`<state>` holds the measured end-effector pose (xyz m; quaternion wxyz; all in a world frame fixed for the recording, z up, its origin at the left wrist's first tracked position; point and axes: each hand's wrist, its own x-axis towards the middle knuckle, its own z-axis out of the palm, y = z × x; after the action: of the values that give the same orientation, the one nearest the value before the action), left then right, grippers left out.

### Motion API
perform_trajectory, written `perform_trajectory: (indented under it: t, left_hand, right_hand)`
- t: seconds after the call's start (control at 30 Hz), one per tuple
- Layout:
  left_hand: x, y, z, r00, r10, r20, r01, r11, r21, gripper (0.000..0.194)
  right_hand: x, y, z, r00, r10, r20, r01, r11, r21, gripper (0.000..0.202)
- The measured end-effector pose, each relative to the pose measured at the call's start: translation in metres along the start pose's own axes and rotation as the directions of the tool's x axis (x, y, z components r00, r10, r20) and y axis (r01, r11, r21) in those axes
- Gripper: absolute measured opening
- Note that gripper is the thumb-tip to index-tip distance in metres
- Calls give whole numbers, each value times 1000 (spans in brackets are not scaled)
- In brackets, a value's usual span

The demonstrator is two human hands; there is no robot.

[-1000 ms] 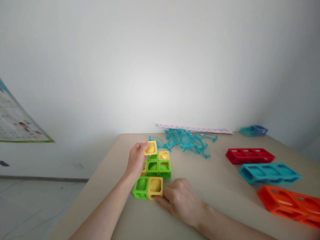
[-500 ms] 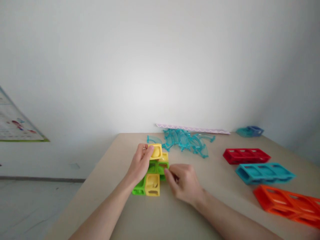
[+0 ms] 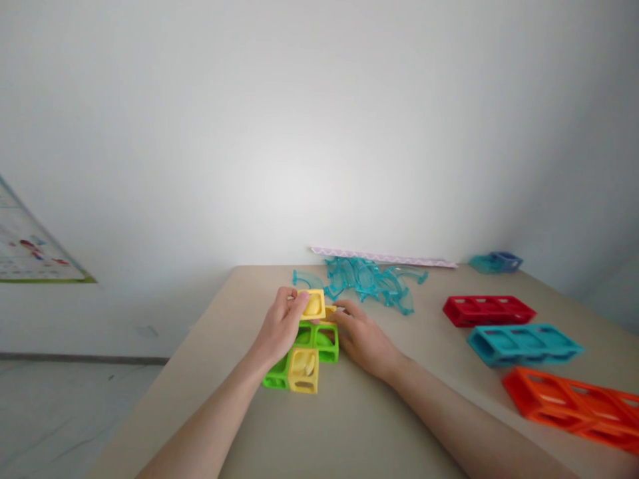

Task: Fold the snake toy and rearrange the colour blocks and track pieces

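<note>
Yellow plastic nearest: a front yellow block [image 3: 303, 379] rests on the bench [image 3: 299, 436], a front green block [image 3: 275, 380] against its left side. Just beyond, a green pair [image 3: 324, 339] sits side by side. Over the far part of the pair, an upper yellow block [image 3: 313, 305] is pinched between thumb and fingers of the left hand [image 3: 281, 327]. Just right of it, a rear yellow block [image 3: 328, 313] is met by the fingertips of the right hand [image 3: 364, 340]; whether it is gripped or merely touched cannot be told.

Handling, as judged: upper block best held level, rear block steadied with light pressure, faces squared before any force is applied, fingertips clear of meeting edges.

Poorly seen: orange bar [image 3: 574, 404] blurred, cut off at right. Left side of the block group covered by the left hand and forearm. Underside of the upper block hidden; it is perhaps held clear of the greens. Farther back, clear blue pieces [image 3: 367, 278] are tangled past counting; corner pieces [image 3: 505, 261] at far right are too soft to make out.
</note>
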<state>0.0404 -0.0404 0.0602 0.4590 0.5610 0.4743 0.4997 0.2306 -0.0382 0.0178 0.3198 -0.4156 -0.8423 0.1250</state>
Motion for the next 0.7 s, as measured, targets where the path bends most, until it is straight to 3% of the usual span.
perform_trajectory:
  t: [0.2,0.3,0.47,0.7]
  left_hand:
    - [-1,0,-1,999,-26,30,26,1000,10,35]
    - [0,-3,0,998,-41,45,43,998,-54,36]
    - [3,-4,-1,1000,19,20,-18,999,-31,33]
    - [7,-7,-2,1000,18,20,-17,998,-55,33]
  right_hand:
    - [4,2,-2,1000,-5,11,5,998,67,12]
    - [4,4,-4,999,45,29,-47,995,89,8]
    - [3,9,-6,992,129,-9,-127,984,129,21]
    - [-1,7,-8,967,253,-33,-226,908,352,15]
